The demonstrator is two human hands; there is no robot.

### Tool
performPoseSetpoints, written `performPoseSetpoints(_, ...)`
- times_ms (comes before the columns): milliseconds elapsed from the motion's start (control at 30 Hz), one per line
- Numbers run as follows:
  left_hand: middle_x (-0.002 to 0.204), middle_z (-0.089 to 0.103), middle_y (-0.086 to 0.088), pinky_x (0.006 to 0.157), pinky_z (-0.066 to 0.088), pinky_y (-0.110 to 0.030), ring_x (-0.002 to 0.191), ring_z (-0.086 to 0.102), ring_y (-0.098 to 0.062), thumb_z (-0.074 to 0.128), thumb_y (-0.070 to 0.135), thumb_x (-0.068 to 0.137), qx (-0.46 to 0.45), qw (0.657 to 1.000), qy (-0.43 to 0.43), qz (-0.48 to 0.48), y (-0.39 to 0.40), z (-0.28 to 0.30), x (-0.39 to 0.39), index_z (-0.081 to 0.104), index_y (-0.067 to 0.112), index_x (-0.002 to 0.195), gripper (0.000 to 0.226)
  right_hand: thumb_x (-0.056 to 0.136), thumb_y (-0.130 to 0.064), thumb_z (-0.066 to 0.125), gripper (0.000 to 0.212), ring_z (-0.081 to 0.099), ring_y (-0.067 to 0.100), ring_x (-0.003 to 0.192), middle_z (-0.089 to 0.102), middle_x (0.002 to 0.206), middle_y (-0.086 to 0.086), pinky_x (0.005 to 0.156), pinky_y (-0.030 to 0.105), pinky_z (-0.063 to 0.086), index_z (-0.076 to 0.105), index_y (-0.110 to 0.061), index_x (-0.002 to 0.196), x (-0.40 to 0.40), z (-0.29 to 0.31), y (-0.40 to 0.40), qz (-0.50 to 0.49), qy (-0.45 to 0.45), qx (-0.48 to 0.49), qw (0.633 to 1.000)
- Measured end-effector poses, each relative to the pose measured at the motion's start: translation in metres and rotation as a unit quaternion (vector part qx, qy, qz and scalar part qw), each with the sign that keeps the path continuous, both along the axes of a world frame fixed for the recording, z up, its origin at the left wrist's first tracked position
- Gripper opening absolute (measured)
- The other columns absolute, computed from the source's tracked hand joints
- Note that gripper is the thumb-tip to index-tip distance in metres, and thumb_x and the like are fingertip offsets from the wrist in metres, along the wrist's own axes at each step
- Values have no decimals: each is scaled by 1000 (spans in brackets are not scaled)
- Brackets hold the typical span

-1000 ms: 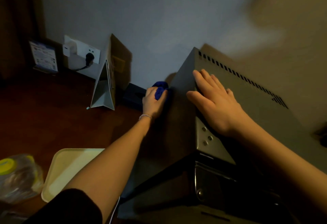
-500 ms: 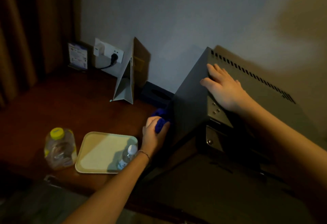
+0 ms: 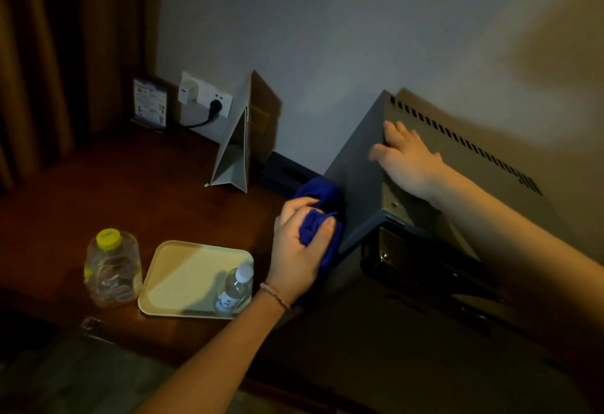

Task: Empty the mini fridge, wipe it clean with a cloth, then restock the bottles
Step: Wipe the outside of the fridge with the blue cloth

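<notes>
We cannot read the print on the small bottle's [image 3: 234, 289] label or on the card [image 3: 150, 107] by the wall socket [image 3: 206, 98]. Our left hand [image 3: 299, 250] grips the blue cloth [image 3: 318, 214] against the mini fridge's [image 3: 359, 184] left side, lower and nearer its front edge than a second ago. Our right hand [image 3: 407, 162] stays flat, fingers relaxed, on the fridge top. The bottle stands on the tray [image 3: 183, 276] left of the fridge.
</notes>
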State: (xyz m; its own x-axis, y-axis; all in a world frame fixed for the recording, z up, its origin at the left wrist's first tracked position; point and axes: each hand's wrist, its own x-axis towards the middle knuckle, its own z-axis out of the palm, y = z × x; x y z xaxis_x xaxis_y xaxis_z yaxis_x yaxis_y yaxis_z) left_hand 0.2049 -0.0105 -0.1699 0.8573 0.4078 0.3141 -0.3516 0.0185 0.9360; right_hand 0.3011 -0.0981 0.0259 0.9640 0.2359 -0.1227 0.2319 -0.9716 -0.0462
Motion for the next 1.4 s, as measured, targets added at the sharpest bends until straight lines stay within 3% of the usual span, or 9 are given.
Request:
performPoseSetpoints(233, 116, 51, 11, 106, 39, -50, 112, 54, -14, 56, 52, 86, -21, 999, 26, -26, 7, -6, 79, 56, 62, 92, 11, 95, -41, 51, 76, -15, 25, 152, -12, 166, 8, 118, 59, -5, 12, -28, 159, 4, 6, 14, 42, 22, -37, 998)
performPoseSetpoints(400, 110, 51, 3, 102, 42, -40, 97, 52, 6, 61, 26, 96, 22, 999, 43, -22, 9, -41, 128, 63, 21, 96, 5, 84, -35, 65, 79, -15, 22, 152, -13, 166, 5, 118, 60, -4, 29, -38, 154, 10, 4, 18, 35, 26, -31, 999)
performPoseSetpoints(467, 110, 53, -2, 100, 41, -39, 96, 51, 5, 58, 36, 95, 41, 996, 78, -24, 10, -58, 148, 62, 19, 93, 18, 83, -32, 65, 77, -15, 20, 152, -13, 166, 3, 118, 58, -5, 31, -40, 152, 11, 4, 17, 31, 22, -14, 999)
performPoseSetpoints(633, 121, 49, -1, 105, 38, -48, 109, 52, -25, 46, 66, 81, 44, 977, 203, -45, 11, -87, 167, 59, 28, 93, 42, 82, -32, 66, 76, -16, 17, 151, -13, 166, 0, 119, 54, -8, 33, -44, 150, 10, 4, 15, 34, 26, 0, 999)
performPoseSetpoints(900, 124, 47, -4, 101, 41, -50, 109, 51, -25, 40, 74, 79, 55, 978, 199, -36, 9, -107, 129, 60, 19, 113, 67, 80, -31, 67, 76, -14, 19, 152, -10, 167, 1, 118, 56, -7, 37, -45, 149, 9, 3, 16, 31, 17, 17, 999)
performPoseSetpoints(1067, 113, 47, 8, 99, 42, -53, 104, 53, -24, 50, 60, 85, 35, 980, 192, -37, 7, -110, 78, 56, 42, 91, 20, 79, -28, 67, 75, -12, 22, 152, -9, 167, 4, 118, 59, -5, 41, -40, 148, 5, 4, 17, 31, 19, 20, 999)
performPoseSetpoints(1200, 107, 54, 5, 92, 47, -50, 96, 58, -18, 50, 71, 80, 5, 987, 161, -3, 2, -103, 21, 59, 37, 93, 37, 78, -25, 66, 74, -10, 22, 153, -7, 167, 4, 119, 57, -5, 43, -40, 147, 2, 5, 17, 29, 17, 33, 999)
performPoseSetpoints(1300, 112, 51, 15, 96, 45, -42, 98, 56, -7, 56, 53, 85, -14, 991, 136, 2, -1, -87, -18, 59, 38, 91, 17, 77, -22, 65, 73, -9, 22, 153, -6, 167, 3, 119, 56, -5, 46, -41, 145, 1, 4, 17, 22, 16, 43, 999)
performPoseSetpoints(1400, 115, 47, 24, 98, 45, -41, 103, 54, -6, 53, 57, 84, 4, 992, 123, 13, -3, -68, -39, 59, 38, 92, 22, 79, -22, 64, 69, -7, 23, 153, -4, 167, 3, 119, 54, -5, 47, -42, 144, -1, 3, 16, 24, 12, 49, 998)
